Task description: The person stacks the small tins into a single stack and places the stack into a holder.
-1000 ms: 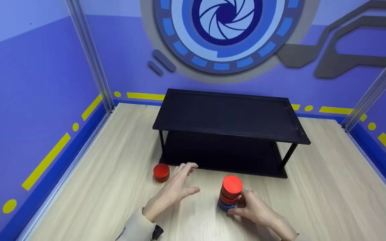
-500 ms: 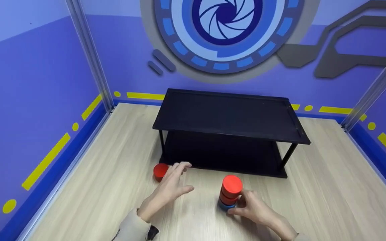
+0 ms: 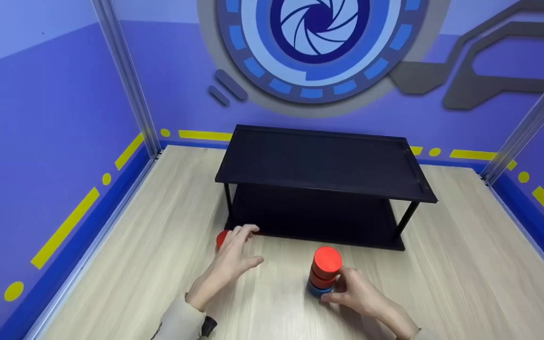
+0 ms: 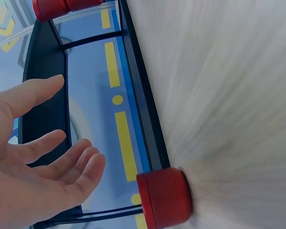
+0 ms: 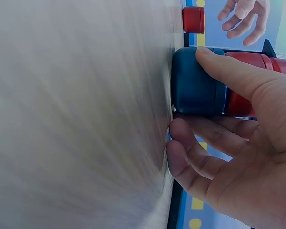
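Note:
A stack stands upright on the table, made of a blue round canister (image 5: 195,86) at the bottom and red canisters (image 3: 327,259) above it. My right hand (image 3: 361,292) holds the blue canister low down, thumb on one side and fingers on the other. Off to the left, a single red canister (image 4: 167,198) sits on the table by the rack's front left corner. My left hand (image 3: 230,257) hovers over and beside that canister with spread, relaxed fingers, hiding part of it in the head view. In the left wrist view nothing lies between its fingers.
A black two-tier rack (image 3: 324,163) stands behind both hands, its lower shelf (image 3: 310,217) close to the table. Blue-purple printed walls (image 3: 173,75) enclose the pale wooden table (image 3: 461,264) at the back and sides.
My left hand has moved left, covering more of the single red canister in the head view. The right hand and the stack have stayed in place.

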{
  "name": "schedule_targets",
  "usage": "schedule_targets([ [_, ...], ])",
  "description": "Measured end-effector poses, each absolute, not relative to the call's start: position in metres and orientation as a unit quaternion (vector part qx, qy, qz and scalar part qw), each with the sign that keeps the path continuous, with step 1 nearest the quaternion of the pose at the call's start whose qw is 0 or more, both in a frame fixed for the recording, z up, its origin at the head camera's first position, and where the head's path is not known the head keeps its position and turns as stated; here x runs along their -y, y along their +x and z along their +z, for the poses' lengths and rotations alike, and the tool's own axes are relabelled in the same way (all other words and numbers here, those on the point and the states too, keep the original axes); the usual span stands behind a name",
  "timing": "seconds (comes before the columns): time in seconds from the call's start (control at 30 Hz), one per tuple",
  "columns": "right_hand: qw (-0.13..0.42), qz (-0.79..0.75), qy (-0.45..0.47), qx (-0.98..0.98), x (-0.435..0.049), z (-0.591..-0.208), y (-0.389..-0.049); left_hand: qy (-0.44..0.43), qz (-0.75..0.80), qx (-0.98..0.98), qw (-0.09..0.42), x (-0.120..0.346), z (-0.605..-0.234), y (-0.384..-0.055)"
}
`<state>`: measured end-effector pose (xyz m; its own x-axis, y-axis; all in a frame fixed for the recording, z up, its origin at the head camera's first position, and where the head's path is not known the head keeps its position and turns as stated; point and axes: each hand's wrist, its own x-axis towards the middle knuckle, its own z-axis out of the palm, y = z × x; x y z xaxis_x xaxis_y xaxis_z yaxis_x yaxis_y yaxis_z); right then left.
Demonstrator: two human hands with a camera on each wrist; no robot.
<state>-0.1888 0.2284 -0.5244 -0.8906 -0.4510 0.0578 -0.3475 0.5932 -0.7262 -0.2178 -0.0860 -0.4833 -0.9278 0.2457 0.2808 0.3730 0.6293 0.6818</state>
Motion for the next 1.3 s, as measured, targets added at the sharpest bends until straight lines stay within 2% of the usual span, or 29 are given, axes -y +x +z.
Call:
schedule_targets([
  [0.27, 0.061, -0.388, -0.223, -0.892, -0.228, -0.524, -0.189, -0.150, -0.398, 0.902, 0.080, 0.096, -0.488, -0.222],
  [0.53, 0.059, -0.388, -0.223, -0.892, -0.229, -0.525, -0.189, -0.127, -0.372, 0.912, 0.118, 0.102, -0.492, -0.227],
  [0.67, 0.055, -0.387, -0.227, -0.892, -0.229, -0.525, -0.189, -0.106, -0.373, 0.914, 0.120, 0.105, -0.495, -0.230],
  [1.3, 0.052, -0.386, -0.232, -0.891, -0.228, -0.525, -0.189, -0.026, -0.365, 0.930, 0.038, 0.124, -0.512, -0.244],
])
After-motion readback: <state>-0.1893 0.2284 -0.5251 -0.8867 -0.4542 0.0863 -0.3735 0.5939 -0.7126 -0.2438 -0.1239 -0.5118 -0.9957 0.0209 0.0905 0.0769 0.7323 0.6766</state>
